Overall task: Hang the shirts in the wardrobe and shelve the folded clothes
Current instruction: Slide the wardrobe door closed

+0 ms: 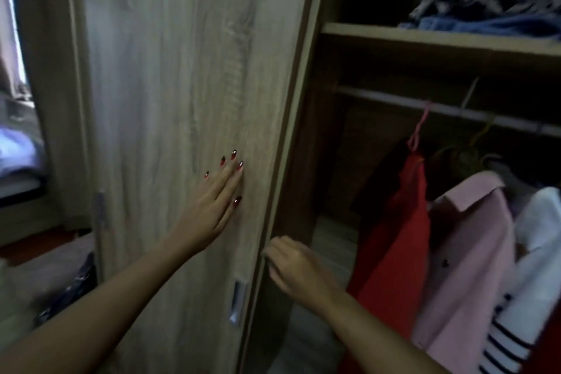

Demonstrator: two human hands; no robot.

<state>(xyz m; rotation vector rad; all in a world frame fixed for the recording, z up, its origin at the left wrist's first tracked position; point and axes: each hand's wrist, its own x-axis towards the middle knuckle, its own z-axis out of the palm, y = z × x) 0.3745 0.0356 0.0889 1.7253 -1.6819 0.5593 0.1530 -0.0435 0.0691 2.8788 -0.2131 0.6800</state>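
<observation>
My left hand [212, 206] lies flat with straight fingers on the wooden sliding wardrobe door [182, 70]. My right hand [296, 267] has its fingers curled round the door's right edge, just above the metal recessed handle [237, 302]. To the right, the wardrobe stands open. A red garment [394, 237] hangs on a pink hanger [420, 127] from the rail [394, 97]. Beside it hang a pink shirt [467, 267], a white garment [540, 222] and a striped one [504, 340]. Folded clothes [485, 9] lie on the shelf [425, 35] above the rail.
At the far left, a bright gap shows a bed with light bedding [18, 152]. A dark bag or bundle [69, 291] sits on the floor at the lower left, beside the wardrobe. The image is blurred by motion.
</observation>
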